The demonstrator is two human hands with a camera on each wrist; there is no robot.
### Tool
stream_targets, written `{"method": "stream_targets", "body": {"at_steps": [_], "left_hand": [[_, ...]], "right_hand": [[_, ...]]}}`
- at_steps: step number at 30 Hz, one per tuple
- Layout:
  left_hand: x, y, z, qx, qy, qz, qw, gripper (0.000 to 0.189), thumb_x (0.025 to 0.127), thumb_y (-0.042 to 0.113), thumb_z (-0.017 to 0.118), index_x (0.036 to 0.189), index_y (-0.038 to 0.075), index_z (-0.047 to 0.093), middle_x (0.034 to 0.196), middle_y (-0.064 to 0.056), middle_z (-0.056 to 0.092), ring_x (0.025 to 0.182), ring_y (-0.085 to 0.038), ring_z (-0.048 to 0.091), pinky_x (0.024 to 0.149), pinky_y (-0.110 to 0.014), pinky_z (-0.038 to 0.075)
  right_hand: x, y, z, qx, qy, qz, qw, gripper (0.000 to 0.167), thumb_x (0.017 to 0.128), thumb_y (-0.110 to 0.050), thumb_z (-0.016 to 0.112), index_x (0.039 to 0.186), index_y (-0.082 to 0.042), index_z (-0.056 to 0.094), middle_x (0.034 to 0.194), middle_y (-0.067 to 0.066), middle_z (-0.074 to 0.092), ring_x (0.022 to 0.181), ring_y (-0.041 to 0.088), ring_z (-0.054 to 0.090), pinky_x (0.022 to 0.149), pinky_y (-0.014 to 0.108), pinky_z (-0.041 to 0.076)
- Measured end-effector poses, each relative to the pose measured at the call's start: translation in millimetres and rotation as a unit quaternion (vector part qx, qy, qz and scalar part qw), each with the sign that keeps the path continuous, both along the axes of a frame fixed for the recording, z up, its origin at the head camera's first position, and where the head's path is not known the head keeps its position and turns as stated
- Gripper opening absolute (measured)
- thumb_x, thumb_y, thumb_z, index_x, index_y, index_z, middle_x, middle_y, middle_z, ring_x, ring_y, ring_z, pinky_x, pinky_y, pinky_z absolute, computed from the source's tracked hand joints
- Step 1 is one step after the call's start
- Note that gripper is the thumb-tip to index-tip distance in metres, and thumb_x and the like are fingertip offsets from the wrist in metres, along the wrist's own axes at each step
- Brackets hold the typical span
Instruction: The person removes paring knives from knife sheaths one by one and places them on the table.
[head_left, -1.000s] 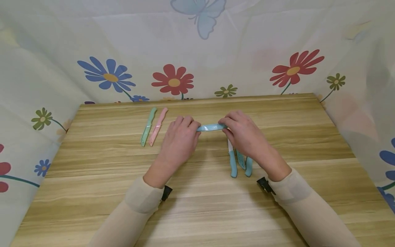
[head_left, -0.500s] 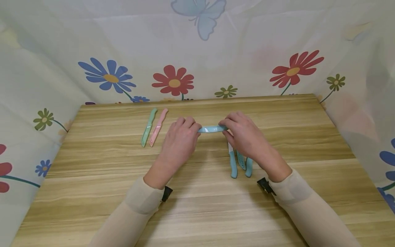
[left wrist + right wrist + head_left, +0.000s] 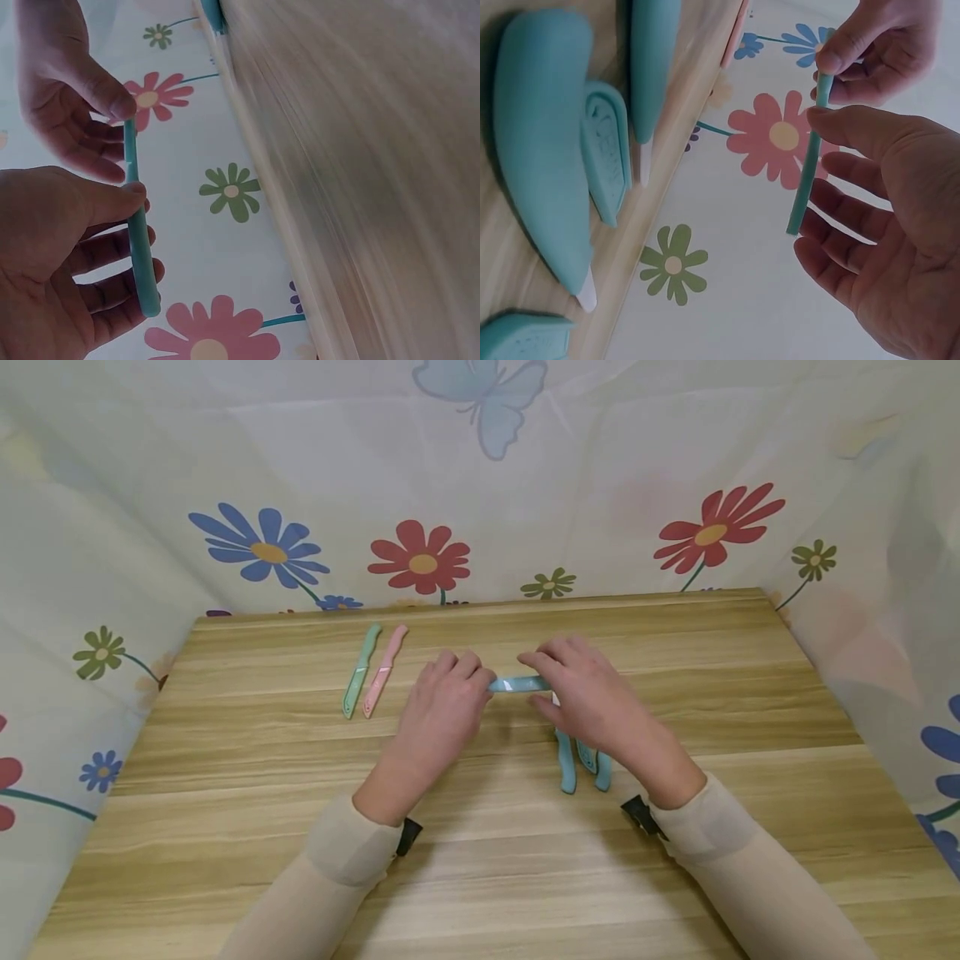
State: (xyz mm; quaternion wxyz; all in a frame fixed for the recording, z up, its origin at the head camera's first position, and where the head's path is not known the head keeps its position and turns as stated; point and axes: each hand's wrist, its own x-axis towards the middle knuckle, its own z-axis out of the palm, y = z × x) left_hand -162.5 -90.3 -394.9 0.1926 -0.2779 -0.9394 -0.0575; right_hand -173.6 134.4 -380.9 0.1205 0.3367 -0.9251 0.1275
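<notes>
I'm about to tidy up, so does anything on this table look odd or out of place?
Nothing looks spilled or damaged. What stands out: two blue knives by the right hand lie with pale blades bared, blue sheaths loose alongside, whereas the green knife and pink knife are sheathed.

The head view is bright and fairly sharp, with soft shadows on the bench [image 3: 487, 877] between the sleeves [image 3: 315, 885]. Both wrist views are dimmer; the left smears the bench into streaks, its cloth [image 3: 195, 255] crisper; in the right, dark shadow edges the nearest knife [image 3: 544, 150].
</notes>
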Motion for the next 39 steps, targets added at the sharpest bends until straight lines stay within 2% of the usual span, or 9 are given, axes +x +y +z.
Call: {"method": "stream_targets", "body": {"at_steps": [5, 8, 15, 23, 39], "left_hand": [[3.2, 2.1, -2.6, -0.006, 0.001, -0.008, 1.0, 0.02, 0.095, 0.015, 0.083, 0.112, 0.006, 0.079, 0.1, -0.006, 0.066, 0.085, -0.023, 0.053, 0.071, -0.03, 0.048], [4.6, 3.5, -4.0, -0.007, 0.002, -0.011, 0.9999, 0.018, 0.095, 0.015, 0.082, 0.111, 0.006, 0.079, 0.099, -0.005, 0.065, 0.085, -0.023, 0.053, 0.07, -0.03, 0.048], [6.0, 7.0, -6.5, -0.003, 0.001, -0.019, 0.9998, 0.019, 0.095, 0.015, 0.083, 0.11, 0.005, 0.078, 0.096, -0.006, 0.063, 0.083, -0.024, 0.051, 0.069, -0.03, 0.047], [7.2, 8.6, -5.2, 0.005, -0.003, -0.019, 0.9998, 0.017, 0.096, 0.015, 0.082, 0.108, 0.005, 0.079, 0.093, -0.005, 0.062, 0.08, -0.023, 0.049, 0.066, -0.029, 0.044], [7.4, 8.7, -4.9, 0.0, -0.012, -0.011, 0.9999, 0.017, 0.097, 0.018, 0.08, 0.11, 0.006, 0.079, 0.093, -0.005, 0.063, 0.08, -0.022, 0.05, 0.065, -0.029, 0.045]], "right_hand": [[2.5, -3.8, -3.3, 0.01, -0.002, 0.009, 0.9999, 0.053, 0.093, -0.021, 0.086, 0.139, -0.004, 0.066, 0.127, 0.013, 0.064, 0.116, 0.034, 0.058, 0.097, 0.045, 0.052], [3.5, -5.4, -5.4, 0.008, 0.004, 0.017, 0.9998, 0.049, 0.092, -0.02, 0.086, 0.135, -0.003, 0.069, 0.125, 0.013, 0.064, 0.112, 0.033, 0.059, 0.092, 0.043, 0.053], [4.0, -6.0, -8.3, -0.004, 0.021, 0.026, 0.9995, 0.037, 0.092, -0.016, 0.086, 0.124, -0.003, 0.074, 0.115, 0.01, 0.066, 0.099, 0.028, 0.059, 0.082, 0.037, 0.053], [4.5, -6.4, -8.9, -0.008, 0.016, 0.035, 0.9992, 0.021, 0.096, -0.016, 0.082, 0.114, -0.005, 0.077, 0.102, 0.005, 0.066, 0.087, 0.024, 0.054, 0.074, 0.032, 0.048], [3.4, -6.5, -8.5, 0.0, 0.002, 0.031, 0.9995, 0.021, 0.099, -0.016, 0.079, 0.116, -0.005, 0.077, 0.102, 0.006, 0.066, 0.085, 0.023, 0.053, 0.073, 0.033, 0.047]]}}
